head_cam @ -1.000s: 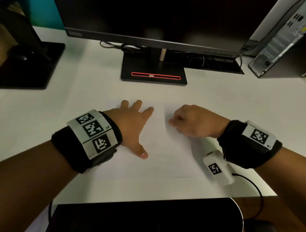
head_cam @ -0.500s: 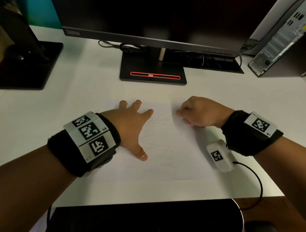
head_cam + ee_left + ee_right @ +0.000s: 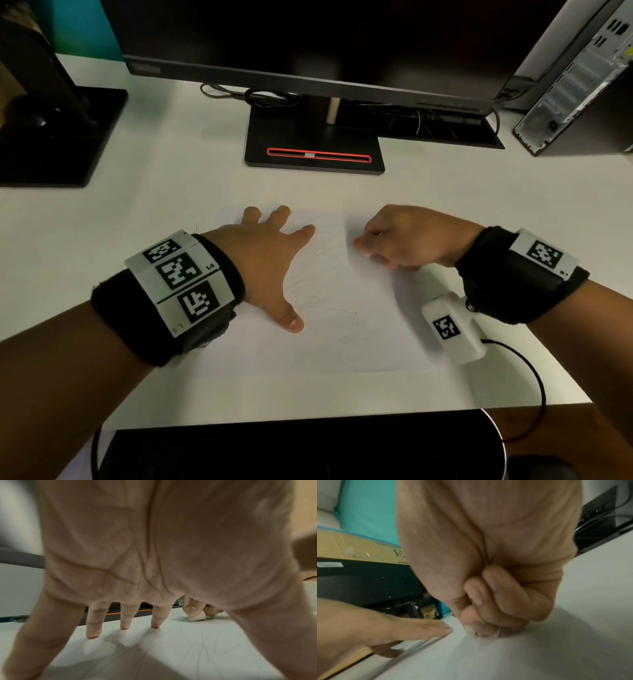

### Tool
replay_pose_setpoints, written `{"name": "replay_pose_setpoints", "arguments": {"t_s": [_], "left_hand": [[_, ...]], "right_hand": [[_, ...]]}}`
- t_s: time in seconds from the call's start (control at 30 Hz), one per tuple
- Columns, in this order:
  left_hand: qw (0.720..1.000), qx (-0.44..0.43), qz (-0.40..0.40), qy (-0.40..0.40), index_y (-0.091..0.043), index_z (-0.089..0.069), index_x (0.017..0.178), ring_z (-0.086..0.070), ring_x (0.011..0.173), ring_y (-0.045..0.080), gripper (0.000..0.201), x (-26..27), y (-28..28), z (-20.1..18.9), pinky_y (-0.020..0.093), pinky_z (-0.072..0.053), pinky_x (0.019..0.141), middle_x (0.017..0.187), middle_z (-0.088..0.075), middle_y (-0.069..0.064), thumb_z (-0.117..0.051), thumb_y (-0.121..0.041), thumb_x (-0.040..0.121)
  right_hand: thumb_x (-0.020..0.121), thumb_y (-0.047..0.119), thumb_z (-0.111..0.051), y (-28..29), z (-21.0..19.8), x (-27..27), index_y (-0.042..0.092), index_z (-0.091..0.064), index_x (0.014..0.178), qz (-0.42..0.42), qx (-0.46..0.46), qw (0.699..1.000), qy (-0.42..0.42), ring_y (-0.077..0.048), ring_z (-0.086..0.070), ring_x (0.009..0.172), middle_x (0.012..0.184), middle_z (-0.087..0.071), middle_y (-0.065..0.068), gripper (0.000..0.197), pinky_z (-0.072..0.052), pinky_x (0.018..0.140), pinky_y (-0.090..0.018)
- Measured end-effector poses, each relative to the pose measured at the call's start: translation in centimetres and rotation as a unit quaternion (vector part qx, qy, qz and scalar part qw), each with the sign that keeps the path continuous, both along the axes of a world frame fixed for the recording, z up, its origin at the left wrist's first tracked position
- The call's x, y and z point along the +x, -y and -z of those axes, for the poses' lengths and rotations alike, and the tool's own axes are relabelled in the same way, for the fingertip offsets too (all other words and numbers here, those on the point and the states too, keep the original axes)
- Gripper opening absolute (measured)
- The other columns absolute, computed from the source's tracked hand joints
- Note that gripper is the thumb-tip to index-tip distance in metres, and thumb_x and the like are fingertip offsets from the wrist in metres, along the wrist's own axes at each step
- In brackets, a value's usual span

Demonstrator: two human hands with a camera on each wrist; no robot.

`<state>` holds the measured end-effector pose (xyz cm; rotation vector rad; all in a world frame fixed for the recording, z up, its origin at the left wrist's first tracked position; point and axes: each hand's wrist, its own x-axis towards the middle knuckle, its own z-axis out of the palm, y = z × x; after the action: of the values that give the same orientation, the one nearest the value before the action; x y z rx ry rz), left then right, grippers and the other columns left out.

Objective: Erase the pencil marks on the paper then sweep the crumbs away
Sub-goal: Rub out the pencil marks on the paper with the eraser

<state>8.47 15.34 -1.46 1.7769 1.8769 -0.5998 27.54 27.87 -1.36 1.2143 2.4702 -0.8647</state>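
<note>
A white sheet of paper [image 3: 335,329] with faint pencil scribbles [image 3: 329,308] lies on the white desk. My left hand [image 3: 270,260] presses flat on the paper's left part, fingers spread and straight. The same spread fingers [image 3: 92,622] show in the left wrist view, with scribbles [image 3: 211,646] beside them. My right hand [image 3: 404,240] is curled at the paper's upper right and pinches a small white eraser [image 3: 197,616] against the sheet. In the right wrist view the eraser [image 3: 471,631] peeks out under the fingertips.
A monitor base [image 3: 313,147] with a red slot stands just behind the paper. A second black stand [image 3: 58,137] is at the far left, a computer tower [image 3: 575,75] at the far right. A cable [image 3: 527,370] runs off the desk's front edge, where a dark object [image 3: 301,448] sits.
My right hand slid right and away with the eraser, then came back a little to the left. The left hand has stayed planted on the paper.
</note>
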Motion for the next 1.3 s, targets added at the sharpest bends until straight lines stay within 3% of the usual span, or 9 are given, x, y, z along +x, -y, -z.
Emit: {"name": "replay_pose_setpoints", "arguments": {"t_s": [0.1, 0.23, 0.37, 0.5, 0.67, 0.8, 0.93, 1.07, 1.3], "left_hand": [[1.0, -0.001, 0.001, -0.003, -0.041, 0.014, 0.155, 0.01, 0.151, 0.033, 0.14, 0.0, 0.0, 0.0, 0.055, -0.038, 0.11, 0.164, 0.021, -0.004, -0.077, -0.078, 0.056], [1.0, -0.005, 0.0, -0.005, -0.041, 0.016, 0.155, 0.011, 0.151, 0.033, 0.14, 0.0, 0.0, 0.0, 0.055, -0.037, 0.111, 0.164, 0.022, -0.004, -0.077, -0.078, 0.056], [1.0, -0.006, 0.0, -0.005, -0.041, 0.016, 0.155, 0.011, 0.151, 0.034, 0.14, 0.1, 0.0, -0.1, 0.056, -0.038, 0.11, 0.164, 0.022, -0.004, -0.077, -0.078, 0.056], [1.0, -0.007, 0.002, -0.006, -0.041, 0.015, 0.155, 0.011, 0.151, 0.035, 0.141, 0.1, -0.1, -0.1, 0.055, -0.038, 0.11, 0.164, 0.023, -0.003, -0.077, -0.079, 0.056], [1.0, -0.011, -0.002, 0.001, -0.041, 0.016, 0.155, 0.013, 0.151, 0.034, 0.141, 0.1, 0.0, 0.0, 0.056, -0.037, 0.111, 0.164, 0.023, -0.003, -0.078, -0.078, 0.056], [1.0, -0.007, 0.0, 0.0, -0.04, 0.015, 0.155, 0.012, 0.151, 0.035, 0.141, 0.1, -0.1, -0.1, 0.054, -0.039, 0.109, 0.164, 0.022, -0.004, -0.078, -0.077, 0.056], [1.0, -0.01, -0.001, 0.001, -0.041, 0.015, 0.155, 0.013, 0.151, 0.035, 0.141, 0.1, 0.0, -0.1, 0.055, -0.04, 0.109, 0.164, 0.023, -0.004, -0.078, -0.077, 0.056], [1.0, -0.012, -0.001, -0.001, -0.04, 0.016, 0.155, 0.013, 0.151, 0.036, 0.141, 0.1, -0.1, -0.1, 0.055, -0.04, 0.109, 0.164, 0.024, -0.004, -0.078, -0.077, 0.057], [1.0, -0.01, 0.001, -0.002, -0.04, 0.016, 0.155, 0.012, 0.15, 0.036, 0.141, 0.1, -0.1, 0.0, 0.055, -0.04, 0.109, 0.164, 0.023, -0.003, -0.078, -0.078, 0.056]], "right_hand": [[0.099, 0.034, -0.052, -0.6, 0.0, -0.2, -0.001, -0.068, 0.076, 0.044, 0.038, 0.998, -0.014, -0.021, -0.053, 0.049, 0.07, -0.07, -0.021, 0.045, -0.043, 0.051, -0.025], [0.099, 0.033, -0.052, 0.5, 0.2, -0.8, 0.006, -0.061, 0.066, -0.01, -0.001, 1.0, -0.001, -0.018, -0.047, 0.044, 0.057, -0.059, -0.006, 0.044, -0.043, 0.048, -0.025], [0.099, 0.033, -0.052, -0.9, 0.0, -0.9, -0.001, -0.067, 0.075, 0.047, 0.033, 0.998, -0.016, -0.019, -0.049, 0.046, 0.06, -0.061, -0.01, 0.044, -0.041, 0.05, -0.024], [0.098, 0.035, -0.053, 0.3, 0.2, -1.2, 0.008, -0.061, 0.065, -0.015, -0.001, 1.0, 0.004, -0.015, -0.046, 0.042, 0.054, -0.056, -0.001, 0.044, -0.043, 0.049, -0.024], [0.098, 0.033, -0.053, -1.3, 0.0, -0.9, 0.001, -0.068, 0.074, 0.052, 0.048, 0.997, -0.022, -0.02, -0.052, 0.047, 0.067, -0.067, -0.02, 0.043, -0.044, 0.051, -0.026], [0.099, 0.035, -0.054, 0.0, 0.0, -1.0, 0.008, -0.062, 0.067, -0.017, -0.006, 1.0, 0.001, -0.014, -0.046, 0.043, 0.057, -0.059, -0.006, 0.042, -0.044, 0.049, -0.026], [0.099, 0.036, -0.053, -1.6, -0.3, -0.6, 0.003, -0.068, 0.076, 0.032, 0.054, 0.998, -0.006, -0.017, -0.052, 0.049, 0.069, -0.069, -0.016, 0.042, -0.044, 0.053, -0.026], [0.099, 0.037, -0.054, -0.6, -0.2, -0.6, 0.009, -0.063, 0.069, -0.032, 0.019, 0.999, 0.014, -0.012, -0.048, 0.046, 0.059, -0.06, 0.0, 0.042, -0.046, 0.053, -0.027], [0.098, 0.037, -0.055, -1.0, -0.3, -0.4, 0.011, -0.065, 0.07, -0.035, 0.022, 0.999, 0.013, -0.01, -0.048, 0.043, 0.057, -0.061, 0.003, 0.039, -0.046, 0.051, -0.026]]}}
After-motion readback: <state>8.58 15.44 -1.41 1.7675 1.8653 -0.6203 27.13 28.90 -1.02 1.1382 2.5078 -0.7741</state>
